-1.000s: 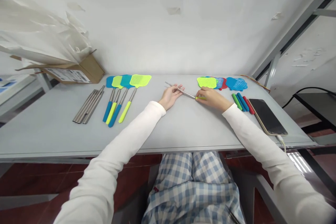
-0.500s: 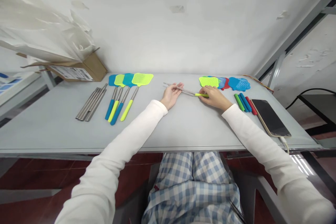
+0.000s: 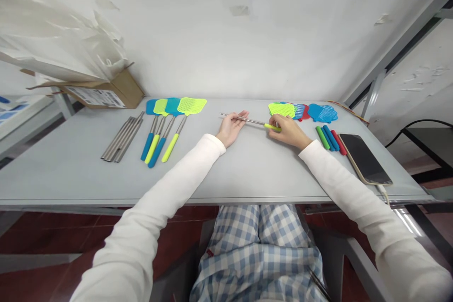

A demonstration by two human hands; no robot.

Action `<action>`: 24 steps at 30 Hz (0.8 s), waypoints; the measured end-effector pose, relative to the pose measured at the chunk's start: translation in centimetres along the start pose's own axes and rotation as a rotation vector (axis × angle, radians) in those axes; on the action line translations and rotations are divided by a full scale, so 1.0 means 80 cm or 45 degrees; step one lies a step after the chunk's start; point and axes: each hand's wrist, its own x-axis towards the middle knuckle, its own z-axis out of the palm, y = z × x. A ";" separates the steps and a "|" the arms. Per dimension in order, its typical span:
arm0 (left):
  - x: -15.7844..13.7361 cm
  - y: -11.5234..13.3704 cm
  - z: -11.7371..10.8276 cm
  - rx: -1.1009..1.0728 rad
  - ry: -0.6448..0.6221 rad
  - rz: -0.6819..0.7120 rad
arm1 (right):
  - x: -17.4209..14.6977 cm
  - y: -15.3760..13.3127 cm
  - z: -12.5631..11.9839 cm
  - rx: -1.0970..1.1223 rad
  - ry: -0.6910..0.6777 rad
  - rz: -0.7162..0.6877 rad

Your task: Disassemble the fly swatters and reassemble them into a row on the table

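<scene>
My left hand [image 3: 231, 128] is closed around a thin metal rod [image 3: 255, 121], thumb on top and the other fingers beneath. The rod's narrow left end sticks out past the thumb. On its right end sits a yellow-green handle grip [image 3: 272, 127], pinched by the fingers of my right hand [image 3: 287, 130]. Part of the grip is hidden behind those fingers. Just beyond my right hand lie swatter heads: a yellow-green one [image 3: 281, 109] on top of others, and blue ones [image 3: 322, 113] further right.
Left of my arms lie several fly swatters [image 3: 171, 144] and several metal tubes [image 3: 122, 139]. A cardboard box [image 3: 120, 92] stands at the back left. To the right are green, blue and red grips [image 3: 330, 138] and a phone [image 3: 364, 158] with a cable.
The rod and its grip have tilted slightly, and my right fingers have shifted a little on the grip. Both hands stay in nearly the same place.
</scene>
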 end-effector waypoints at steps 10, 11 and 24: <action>-0.016 -0.008 0.007 0.283 -0.230 0.094 | -0.001 -0.003 0.004 0.042 0.119 -0.047; -0.019 -0.011 0.009 0.344 -0.260 0.081 | -0.001 -0.004 0.006 0.057 0.121 -0.058; -0.023 -0.012 0.012 0.640 -0.243 -0.039 | 0.002 -0.013 0.006 0.256 0.151 0.016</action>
